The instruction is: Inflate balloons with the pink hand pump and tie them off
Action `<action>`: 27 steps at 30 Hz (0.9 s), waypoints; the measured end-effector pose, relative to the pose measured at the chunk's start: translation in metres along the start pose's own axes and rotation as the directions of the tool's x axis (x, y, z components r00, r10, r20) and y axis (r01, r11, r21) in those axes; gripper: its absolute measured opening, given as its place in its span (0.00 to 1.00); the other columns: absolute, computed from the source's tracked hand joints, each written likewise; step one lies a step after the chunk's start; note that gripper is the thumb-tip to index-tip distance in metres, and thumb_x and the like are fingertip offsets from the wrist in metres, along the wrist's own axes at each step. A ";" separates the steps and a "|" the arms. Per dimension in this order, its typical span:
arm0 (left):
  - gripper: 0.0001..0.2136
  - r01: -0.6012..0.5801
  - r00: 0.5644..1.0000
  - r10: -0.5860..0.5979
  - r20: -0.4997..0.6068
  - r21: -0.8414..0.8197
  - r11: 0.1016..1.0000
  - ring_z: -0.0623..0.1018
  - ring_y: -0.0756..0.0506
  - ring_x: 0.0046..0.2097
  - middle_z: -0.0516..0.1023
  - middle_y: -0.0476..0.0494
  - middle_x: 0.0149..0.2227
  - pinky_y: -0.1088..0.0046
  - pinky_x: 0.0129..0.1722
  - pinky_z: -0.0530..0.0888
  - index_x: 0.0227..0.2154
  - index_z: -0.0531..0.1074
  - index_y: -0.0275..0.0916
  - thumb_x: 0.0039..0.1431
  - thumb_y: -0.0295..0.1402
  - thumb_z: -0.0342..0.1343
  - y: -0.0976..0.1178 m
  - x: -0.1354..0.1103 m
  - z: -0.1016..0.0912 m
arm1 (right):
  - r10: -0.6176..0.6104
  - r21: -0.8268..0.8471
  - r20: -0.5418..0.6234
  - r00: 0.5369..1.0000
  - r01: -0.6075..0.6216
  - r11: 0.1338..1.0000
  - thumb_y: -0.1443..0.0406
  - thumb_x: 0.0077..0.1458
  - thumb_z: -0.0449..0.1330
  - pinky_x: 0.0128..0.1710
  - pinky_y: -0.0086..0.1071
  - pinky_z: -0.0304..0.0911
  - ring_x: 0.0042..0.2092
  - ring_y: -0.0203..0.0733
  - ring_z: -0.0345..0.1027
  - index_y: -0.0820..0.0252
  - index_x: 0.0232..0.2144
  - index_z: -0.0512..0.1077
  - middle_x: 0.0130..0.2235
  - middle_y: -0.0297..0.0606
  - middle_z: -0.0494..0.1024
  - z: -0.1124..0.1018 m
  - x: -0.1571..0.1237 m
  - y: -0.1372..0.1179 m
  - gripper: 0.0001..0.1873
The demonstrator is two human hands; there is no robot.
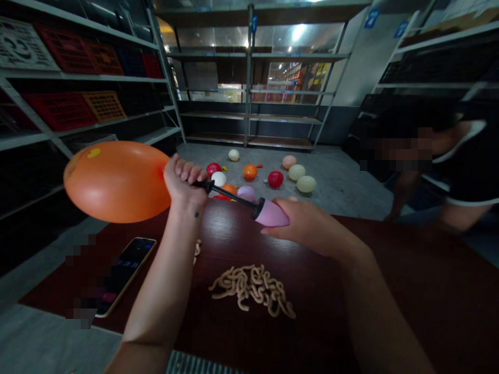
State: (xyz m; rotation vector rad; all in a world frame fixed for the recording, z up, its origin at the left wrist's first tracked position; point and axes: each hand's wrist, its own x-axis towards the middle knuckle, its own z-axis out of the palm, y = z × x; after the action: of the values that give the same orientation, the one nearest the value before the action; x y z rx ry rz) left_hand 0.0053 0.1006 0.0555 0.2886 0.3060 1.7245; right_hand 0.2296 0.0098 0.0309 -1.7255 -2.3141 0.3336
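Observation:
A large inflated orange balloon (120,182) is at the left, its neck running into my left hand (185,179). The fingers of that hand are wrapped around the balloon's neck where it meets the dark nozzle of a balloon pump (236,196). My right hand (307,226) grips the pump's pink body at the other end, and a stretch of black rod shows between the two hands. Below them on the dark red-brown table (312,301) lies a heap of tan, curled, worm-like pieces (255,288). A few more are partly hidden behind my left forearm.
A phone (127,275) lies on the table's left side. Beyond the far edge, several balloons (275,179) rest on the floor. Another person (463,161) bends over at the right. Metal shelves (249,78) stand behind, with plastic crates (58,111) on the left rack.

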 end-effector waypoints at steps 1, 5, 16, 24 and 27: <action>0.23 -0.004 1.000 0.004 0.010 -0.006 1.000 0.50 0.57 0.11 0.46 0.58 0.10 0.79 0.13 0.52 0.18 0.43 0.40 0.70 0.28 0.41 0.002 0.000 0.000 | -0.005 0.003 0.002 1.000 0.005 1.000 0.43 0.55 0.59 0.32 0.33 0.58 0.36 0.43 0.72 0.54 0.45 0.73 0.39 0.38 0.80 -0.001 -0.001 0.001 0.26; 0.23 -0.044 0.999 0.045 0.018 -0.012 0.999 0.50 0.57 0.11 0.46 0.57 0.10 0.79 0.14 0.51 0.18 0.43 0.39 0.70 0.28 0.42 -0.005 -0.005 0.002 | -0.038 -0.130 -0.089 0.995 0.026 0.991 0.47 0.59 0.57 0.37 0.36 0.59 0.41 0.47 0.73 0.56 0.48 0.71 0.42 0.41 0.80 -0.001 -0.004 0.001 0.23; 0.25 -0.016 1.000 0.015 0.006 0.045 0.999 0.50 0.56 0.13 0.46 0.58 0.12 0.79 0.14 0.52 0.17 0.45 0.39 0.69 0.35 0.48 -0.053 -0.019 -0.003 | -0.009 -0.500 -0.214 0.977 -0.101 0.860 0.51 0.61 0.55 0.28 0.36 0.60 0.36 0.52 0.76 0.60 0.51 0.68 0.40 0.49 0.81 0.014 0.008 -0.018 0.23; 0.25 0.100 0.994 -0.102 0.037 0.072 0.992 0.51 0.55 0.13 0.46 0.57 0.12 0.77 0.15 0.54 0.16 0.48 0.39 0.70 0.35 0.45 -0.077 -0.036 -0.007 | 0.002 -0.463 -0.224 0.975 -0.108 0.880 0.50 0.61 0.54 0.29 0.34 0.60 0.33 0.46 0.75 0.57 0.50 0.68 0.37 0.44 0.81 0.020 0.008 -0.022 0.22; 0.24 0.133 0.991 -0.134 0.019 0.064 0.989 0.50 0.55 0.13 0.45 0.57 0.12 0.77 0.15 0.53 0.16 0.48 0.39 0.72 0.33 0.41 -0.070 -0.029 -0.005 | -0.015 -0.418 -0.237 0.971 -0.088 0.904 0.50 0.61 0.54 0.30 0.34 0.60 0.35 0.48 0.75 0.57 0.51 0.68 0.38 0.44 0.80 0.022 0.009 -0.023 0.22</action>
State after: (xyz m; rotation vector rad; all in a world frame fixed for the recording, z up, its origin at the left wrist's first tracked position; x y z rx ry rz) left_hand 0.0731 0.0838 0.0248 0.3261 0.3552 1.5807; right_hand 0.1994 0.0116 0.0181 -1.8739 -2.2956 -0.3884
